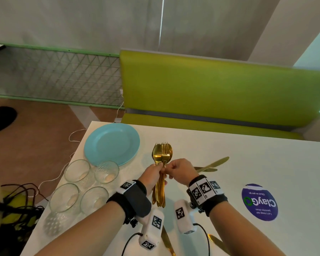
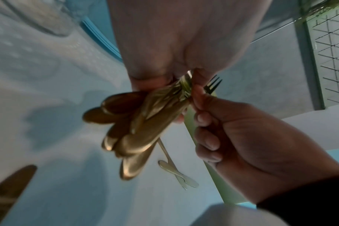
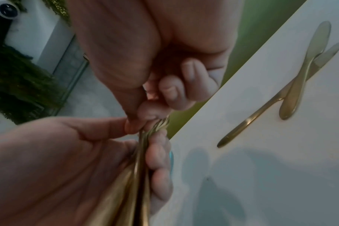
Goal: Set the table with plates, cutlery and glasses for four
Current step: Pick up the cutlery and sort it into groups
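Note:
Over the white table (image 1: pixel 248 163), my left hand (image 1: pixel 159 168) grips a bundle of gold spoons and forks (image 1: pixel 162 157), heads pointing away from me. My right hand (image 1: pixel 167 169) meets it from the right and pinches one piece in the bundle at the neck, other fingers curled. In the left wrist view the handles of the bundle (image 2: pixel 141 122) fan out below my right hand (image 2: pixel 242 137). The right wrist view shows my right fingertips (image 3: pixel 145 117) on the bundle (image 3: pixel 133 183). Light blue plates (image 1: pixel 112 144) sit stacked at the far left. Several empty glasses (image 1: pixel 77 170) stand near them.
Two gold knives (image 1: pixel 211 166) lie crossed on the table right of my hands, and two more (image 1: pixel 166 242) lie near the front edge under my wrists. A round purple sticker (image 1: pixel 260 202) is on the tabletop. A green bench (image 1: pixel 220 93) runs behind the table; cables (image 1: pixel 72 137) hang at left.

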Demonstrator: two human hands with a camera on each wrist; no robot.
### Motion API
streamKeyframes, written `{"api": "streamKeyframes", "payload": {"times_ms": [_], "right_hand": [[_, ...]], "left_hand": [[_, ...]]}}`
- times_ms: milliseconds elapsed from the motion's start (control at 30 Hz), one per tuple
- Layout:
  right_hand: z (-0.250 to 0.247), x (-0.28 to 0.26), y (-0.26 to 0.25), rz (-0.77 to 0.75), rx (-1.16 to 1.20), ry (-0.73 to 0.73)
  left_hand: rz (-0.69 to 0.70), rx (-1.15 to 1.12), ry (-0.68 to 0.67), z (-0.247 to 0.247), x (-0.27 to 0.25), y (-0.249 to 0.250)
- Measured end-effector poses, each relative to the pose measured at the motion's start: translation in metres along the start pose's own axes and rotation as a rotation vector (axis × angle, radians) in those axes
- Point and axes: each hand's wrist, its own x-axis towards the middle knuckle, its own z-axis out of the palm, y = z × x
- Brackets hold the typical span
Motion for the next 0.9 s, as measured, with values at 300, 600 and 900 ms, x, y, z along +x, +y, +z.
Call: {"api": "streamKeyframes", "payload": {"times_ms": [300,600,900], "right_hand": [[0.027,-0.020,0.015,0.007,-0.023,0.090],[0.003,-0.036,0.057,0.118,0.035,0.151],[0.007,-0.046,0.072,0.170,-0.019,0.134]], "left_hand": [[-0.020,-0.062,-0.103,-0.006,-0.018,-0.033],[0.036,0.778,0.266,-0.038,-0.010,-0.065],[-0.024,0.841,0.418,-0.059,0.005,-0.087]]}}
